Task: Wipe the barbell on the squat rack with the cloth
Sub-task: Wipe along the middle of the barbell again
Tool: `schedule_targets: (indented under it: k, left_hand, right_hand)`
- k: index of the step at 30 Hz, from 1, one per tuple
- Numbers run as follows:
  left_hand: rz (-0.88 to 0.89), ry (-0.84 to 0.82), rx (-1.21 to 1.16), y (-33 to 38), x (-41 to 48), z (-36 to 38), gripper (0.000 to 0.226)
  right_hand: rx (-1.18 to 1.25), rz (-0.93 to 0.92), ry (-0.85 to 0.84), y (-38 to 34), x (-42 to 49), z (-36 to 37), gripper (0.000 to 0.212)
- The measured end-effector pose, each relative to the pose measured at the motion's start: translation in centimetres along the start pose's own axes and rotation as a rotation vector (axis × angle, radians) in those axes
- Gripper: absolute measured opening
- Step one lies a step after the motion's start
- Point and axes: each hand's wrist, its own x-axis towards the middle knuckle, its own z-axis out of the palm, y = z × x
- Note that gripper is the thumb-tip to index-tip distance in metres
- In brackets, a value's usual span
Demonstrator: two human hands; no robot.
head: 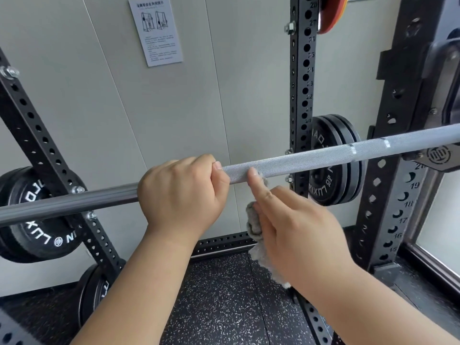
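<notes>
A steel barbell [311,158] runs across the view, rising to the right, and rests on the black squat rack [398,170]. My left hand [181,192] grips the bar near its middle, fingers curled over the top. Just to its right, my right hand [288,225] holds a grey fluffy cloth [256,235] bunched under the palm, with the index finger stretched up and touching the knurled bar. The cloth hangs below the bar; a small bit of it touches the bar by the fingertip.
Black weight plates sit on rack pegs at the left [32,215], lower left [92,295] and behind the right upright [333,160]. A perforated upright [302,83] stands behind the bar. A paper notice [155,31] hangs on the grey wall. Speckled rubber flooring [224,307] lies below.
</notes>
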Motion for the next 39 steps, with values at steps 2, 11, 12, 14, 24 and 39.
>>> schedule_targets:
  k: [2,11,12,14,24,39]
  left_hand:
    - [-0.004,-0.019,-0.010,0.1,0.0,-0.2,0.036]
    - [-0.070,-0.198,0.092,0.8,1.0,-1.4,0.048]
    - [-0.079,-0.251,0.115,0.8,1.5,-1.5,0.049]
    - [-0.092,-0.363,0.094,0.7,2.5,-1.6,0.045]
    - [-0.165,-0.824,-0.056,-0.2,5.4,-1.9,0.046]
    - [0.039,-0.309,0.038,-0.1,2.0,-1.8,0.051]
  right_hand:
    - [-0.013,0.045,0.016,0.6,0.3,-0.5,0.058]
    - [-0.027,-0.014,-0.098,0.3,0.0,0.5,0.107]
    - [-0.035,0.030,-0.082,0.9,0.2,0.2,0.107]
    - [-0.041,0.116,0.001,1.9,0.4,-0.3,0.096]
    - [0.085,0.120,0.067,0.7,1.0,0.7,0.085]
    - [0.101,0.149,0.186,1.1,2.4,-3.1,0.036]
